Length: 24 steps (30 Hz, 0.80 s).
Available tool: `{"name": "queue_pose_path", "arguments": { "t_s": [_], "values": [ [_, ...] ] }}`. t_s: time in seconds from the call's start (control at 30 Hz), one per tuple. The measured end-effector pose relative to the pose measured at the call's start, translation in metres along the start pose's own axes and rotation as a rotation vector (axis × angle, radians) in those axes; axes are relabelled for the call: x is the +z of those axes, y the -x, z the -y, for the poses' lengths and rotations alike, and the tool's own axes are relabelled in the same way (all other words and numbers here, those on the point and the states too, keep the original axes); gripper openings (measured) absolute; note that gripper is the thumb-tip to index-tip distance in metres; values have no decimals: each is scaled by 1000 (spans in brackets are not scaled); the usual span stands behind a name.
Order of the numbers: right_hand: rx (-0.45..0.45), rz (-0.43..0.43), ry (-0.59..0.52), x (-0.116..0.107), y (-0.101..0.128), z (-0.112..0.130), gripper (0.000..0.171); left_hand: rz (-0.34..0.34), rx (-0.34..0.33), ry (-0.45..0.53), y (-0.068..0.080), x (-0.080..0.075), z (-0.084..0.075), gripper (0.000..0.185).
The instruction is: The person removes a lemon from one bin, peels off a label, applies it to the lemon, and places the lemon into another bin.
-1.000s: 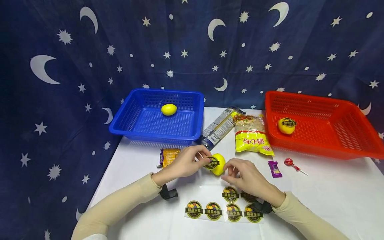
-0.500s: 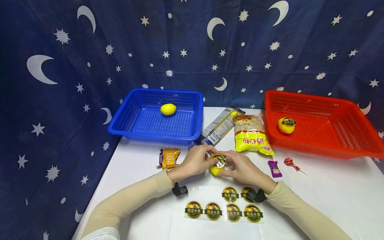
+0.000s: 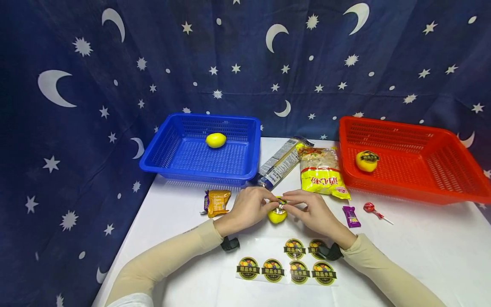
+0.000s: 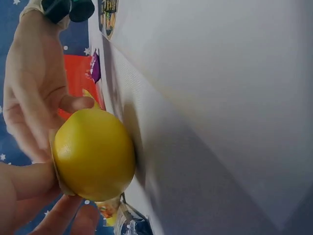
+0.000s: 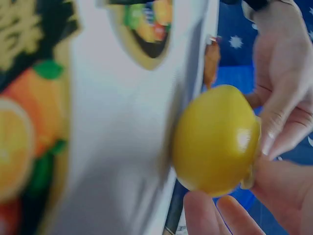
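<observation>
A yellow lemon [image 3: 277, 217] sits on the white table between both hands, with a round black-and-gold fruit sticker [image 3: 281, 208] on its upper side. My left hand [image 3: 251, 209] holds it from the left, thumb at the sticker and fingers curving behind. From the right, my right hand [image 3: 314, 213] reaches round it, thumb on the sticker and index finger stretched over the back. In the left wrist view the sticker's pale edge stands slightly off the lemon [image 4: 95, 154]. Fingers of both hands cover part of the sticker. Nearest in front lies a clear sheet [image 3: 264, 251] of several such stickers.
Behind the hands stand a blue basket [image 3: 165, 170] with one lemon [image 3: 216, 140] and a red basket [image 3: 418, 192] with a stickered yellow fruit [image 3: 367, 161]. Snack packets [image 3: 218, 203], a long package [image 3: 280, 164], a yellow bag [image 3: 322, 175], a purple candy [image 3: 351, 216] and a lollipop [image 3: 369, 207] lie around.
My left hand has brought the sticker onto the lemon. The right hand has moved left to the lemon, and its thumb has shifted from the lemon's side up to the sticker.
</observation>
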State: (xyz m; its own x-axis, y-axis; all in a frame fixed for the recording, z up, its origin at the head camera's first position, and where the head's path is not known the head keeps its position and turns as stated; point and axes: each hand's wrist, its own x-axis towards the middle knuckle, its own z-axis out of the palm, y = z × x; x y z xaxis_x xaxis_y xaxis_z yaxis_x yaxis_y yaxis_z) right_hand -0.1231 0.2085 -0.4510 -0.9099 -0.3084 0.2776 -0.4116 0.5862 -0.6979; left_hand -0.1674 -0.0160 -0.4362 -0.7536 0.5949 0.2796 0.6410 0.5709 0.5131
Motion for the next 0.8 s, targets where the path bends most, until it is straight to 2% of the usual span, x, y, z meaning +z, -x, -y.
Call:
{"name": "queue_pose_path", "arguments": {
  "t_s": [0.07,0.17,0.3,0.47,0.67,0.73,0.8],
  "values": [
    [-25,-27,49,3,-1,0,25,7,14,5,1,-2,2,18],
    [-22,-44,70,5,-2,1,24,35,17,61,2,-3,7,22],
    [8,-51,16,6,-2,0,29,62,8,150,2,-3,12,25],
    [28,-8,-79,6,-2,-3,34,57,4,191,4,0,15,26],
    [63,16,-73,5,-2,-2,29,59,-77,313,3,0,16,15],
    [67,25,-82,5,-2,-2,30,67,-98,334,2,-1,16,13],
    [81,39,-104,5,-2,-2,37,69,-97,327,3,-2,15,13]
  ]
}}
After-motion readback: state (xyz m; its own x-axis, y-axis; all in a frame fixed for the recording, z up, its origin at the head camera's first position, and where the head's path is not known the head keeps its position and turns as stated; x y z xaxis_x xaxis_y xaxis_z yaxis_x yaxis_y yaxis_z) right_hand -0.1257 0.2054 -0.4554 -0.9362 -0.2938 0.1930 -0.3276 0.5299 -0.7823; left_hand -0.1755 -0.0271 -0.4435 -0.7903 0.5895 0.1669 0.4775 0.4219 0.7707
